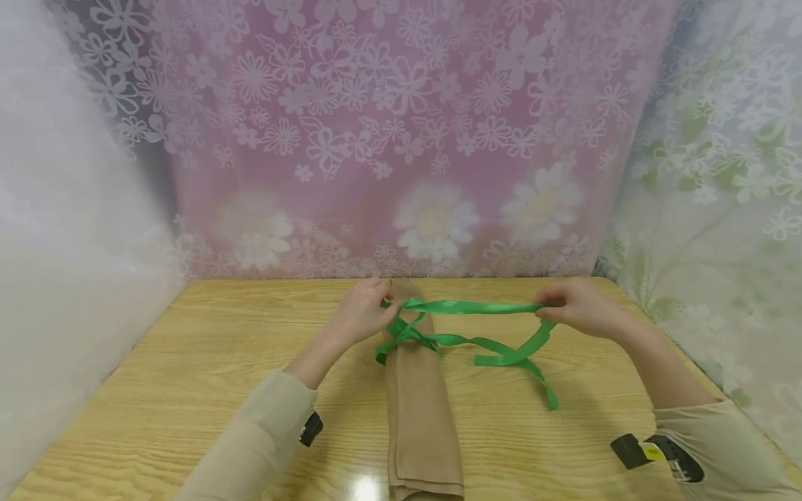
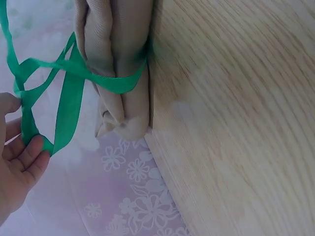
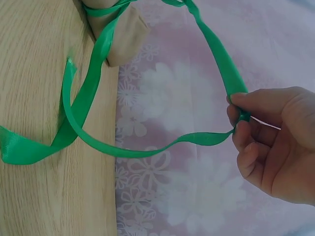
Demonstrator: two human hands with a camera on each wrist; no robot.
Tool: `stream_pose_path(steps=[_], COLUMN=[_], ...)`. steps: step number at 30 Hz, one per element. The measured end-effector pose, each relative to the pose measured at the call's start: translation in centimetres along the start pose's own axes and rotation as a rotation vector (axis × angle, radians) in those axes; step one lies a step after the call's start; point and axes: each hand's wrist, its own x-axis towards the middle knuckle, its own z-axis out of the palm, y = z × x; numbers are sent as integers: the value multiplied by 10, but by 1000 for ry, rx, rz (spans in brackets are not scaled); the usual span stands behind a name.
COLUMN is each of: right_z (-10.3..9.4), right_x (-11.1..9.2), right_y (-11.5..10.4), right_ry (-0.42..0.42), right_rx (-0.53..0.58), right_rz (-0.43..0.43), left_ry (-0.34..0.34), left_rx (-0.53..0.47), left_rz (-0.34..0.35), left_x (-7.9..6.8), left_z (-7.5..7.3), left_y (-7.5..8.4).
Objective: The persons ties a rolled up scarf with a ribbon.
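A long folded bundle of tan cloth (image 1: 421,417) lies lengthwise on the table, with a green ribbon (image 1: 479,307) wrapped round it near its far end. At the bundle's left side my left hand (image 1: 366,309) pinches a loop of the ribbon, seen between thumb and fingers in the left wrist view. Out to the right, my right hand (image 1: 579,306) pinches another length between thumb and fingertips. That length runs nearly straight across to the left hand. Two loose ribbon tails hang right of the bundle, one trailing from the right hand's fingers.
The wood-grain table (image 1: 250,376) ends at the back against a pink flowered curtain (image 1: 401,153). Pale sheets flank it, a white one (image 1: 81,209) on the left and a flowered one (image 1: 720,195) on the right. Black straps (image 1: 677,459) sit near the sleeves.
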Motion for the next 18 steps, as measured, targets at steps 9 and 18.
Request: stream_pose_path(steps=[9, 18], right_z=[1, 5], right_x=[-1, 1], right_y=[4, 15], right_ry=[70, 90], right_rx=[-155, -214], right_rz=[10, 20], left_ry=[67, 85], left_rx=[244, 359], left_rz=[39, -75], left_x=[-10, -16], left_z=[-2, -18], left_y=[-10, -16])
